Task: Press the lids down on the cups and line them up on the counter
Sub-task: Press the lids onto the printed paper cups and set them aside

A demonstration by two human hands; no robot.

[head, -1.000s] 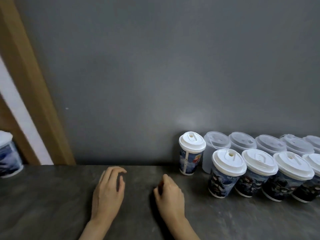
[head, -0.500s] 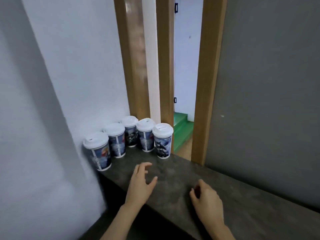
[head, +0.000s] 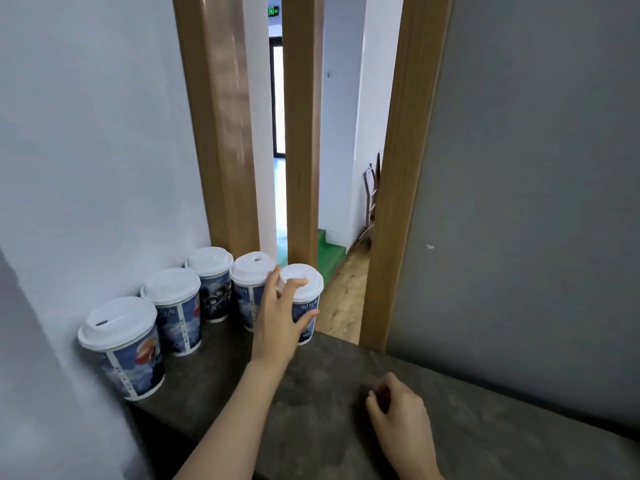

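Left hand (head: 277, 317) has reached the white-lidded printed cup (head: 306, 299).

cups (head: 180, 308): five, printed, upright, curved row | lids (head: 171, 285): white, on

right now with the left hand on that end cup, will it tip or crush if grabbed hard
The end cup is tall, narrower at its base and stands near the counter edge, so a sideways shove would probably tip it. It looks like thin paper, so a hard squeeze may dent it. The left hand grips high, near the lid, which could pop loose.
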